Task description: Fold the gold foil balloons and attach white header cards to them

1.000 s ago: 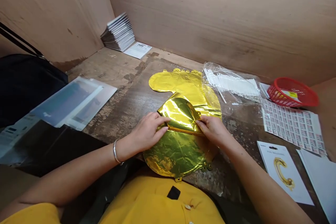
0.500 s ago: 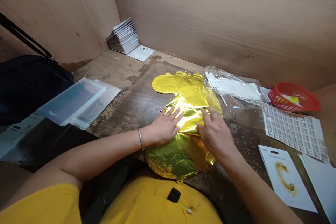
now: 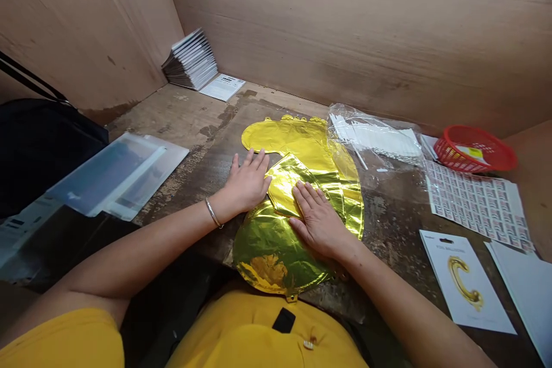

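Shiny gold foil balloons (image 3: 280,247) lie flat and uninflated on the dark worktop in front of me. On top is a folded gold foil piece (image 3: 287,181). My right hand (image 3: 319,218) presses on its right part, palm down with the fingers stretched out. At the left edge of the fold, my left hand (image 3: 246,183) rests flat with its fingers spread, partly on the worktop. Small tabs show along the far edge of the foil, and another sticks out at the near edge. What lies under my right palm is hidden.
A clear bag of white straws (image 3: 375,138) lies behind the foil on the right. Farther right are a red basket (image 3: 478,149), a sticker sheet (image 3: 478,201) and a balloon card (image 3: 466,282). Plastic sleeves (image 3: 116,172) lie left; a stack of cards (image 3: 192,60) stands in the far corner.
My left hand has slid left off the folded foil to its edge. My right hand has moved left, from a bent-finger hold at the fold's right side to lying flat on it.
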`<state>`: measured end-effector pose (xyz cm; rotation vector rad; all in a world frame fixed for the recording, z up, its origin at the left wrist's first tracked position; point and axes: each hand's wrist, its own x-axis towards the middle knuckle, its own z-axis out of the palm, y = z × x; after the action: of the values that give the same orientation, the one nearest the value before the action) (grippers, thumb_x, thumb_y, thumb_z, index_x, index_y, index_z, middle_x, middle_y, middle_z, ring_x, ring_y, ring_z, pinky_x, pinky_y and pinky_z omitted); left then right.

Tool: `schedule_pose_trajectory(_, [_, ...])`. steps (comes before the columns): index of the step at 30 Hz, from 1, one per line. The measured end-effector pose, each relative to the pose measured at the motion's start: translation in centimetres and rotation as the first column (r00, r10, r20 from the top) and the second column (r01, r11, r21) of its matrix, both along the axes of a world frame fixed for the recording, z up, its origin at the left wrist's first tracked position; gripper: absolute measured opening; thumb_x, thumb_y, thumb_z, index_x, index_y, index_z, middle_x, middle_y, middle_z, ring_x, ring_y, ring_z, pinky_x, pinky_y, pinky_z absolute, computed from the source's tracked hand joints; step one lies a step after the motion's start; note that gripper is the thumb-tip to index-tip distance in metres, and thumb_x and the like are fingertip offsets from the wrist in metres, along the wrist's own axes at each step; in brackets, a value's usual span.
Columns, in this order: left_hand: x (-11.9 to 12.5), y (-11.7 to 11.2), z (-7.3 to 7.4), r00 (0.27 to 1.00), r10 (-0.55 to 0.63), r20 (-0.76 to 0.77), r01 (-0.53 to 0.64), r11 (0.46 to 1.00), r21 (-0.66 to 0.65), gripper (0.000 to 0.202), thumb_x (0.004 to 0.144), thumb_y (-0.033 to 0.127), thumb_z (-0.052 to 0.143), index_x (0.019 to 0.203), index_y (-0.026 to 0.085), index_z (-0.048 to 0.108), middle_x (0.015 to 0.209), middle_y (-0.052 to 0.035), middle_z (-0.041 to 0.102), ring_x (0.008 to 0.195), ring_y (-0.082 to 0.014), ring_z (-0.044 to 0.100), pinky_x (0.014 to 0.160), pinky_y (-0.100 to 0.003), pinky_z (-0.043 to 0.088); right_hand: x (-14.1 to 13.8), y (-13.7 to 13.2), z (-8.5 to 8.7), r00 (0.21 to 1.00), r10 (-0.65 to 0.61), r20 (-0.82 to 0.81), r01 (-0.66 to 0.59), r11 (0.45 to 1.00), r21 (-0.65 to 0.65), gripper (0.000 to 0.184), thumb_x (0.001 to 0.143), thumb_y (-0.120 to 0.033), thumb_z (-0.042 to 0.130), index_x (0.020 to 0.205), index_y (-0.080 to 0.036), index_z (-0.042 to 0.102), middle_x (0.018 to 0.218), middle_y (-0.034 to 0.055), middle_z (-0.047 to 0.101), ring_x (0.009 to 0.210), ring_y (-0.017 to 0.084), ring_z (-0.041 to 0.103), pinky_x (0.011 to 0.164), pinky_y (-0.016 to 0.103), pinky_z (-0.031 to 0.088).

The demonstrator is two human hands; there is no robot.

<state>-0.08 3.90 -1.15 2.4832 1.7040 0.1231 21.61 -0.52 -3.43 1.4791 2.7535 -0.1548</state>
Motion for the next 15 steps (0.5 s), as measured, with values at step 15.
schedule_pose_trajectory(15, [0.2,-0.8,-2.2,0.952,-0.306,0.018,0.307,0.951,-0.037,0.059,0.099,0.038,0.035,0.15,0.01,0.029,0.158,-0.0159,0.024,0.146,-0.0342,0.019,0.116,-0.056,0.021,5.5,-0.3,3.0,0.977,0.181,-0.116,-0.166,0.977,0.132,0.035,0.089,-0.012,0.051,0.121,-0.017,0.064,0.126,0.0101,0.067,0.122,0.024,0.059,0.106,0.045,0.044])
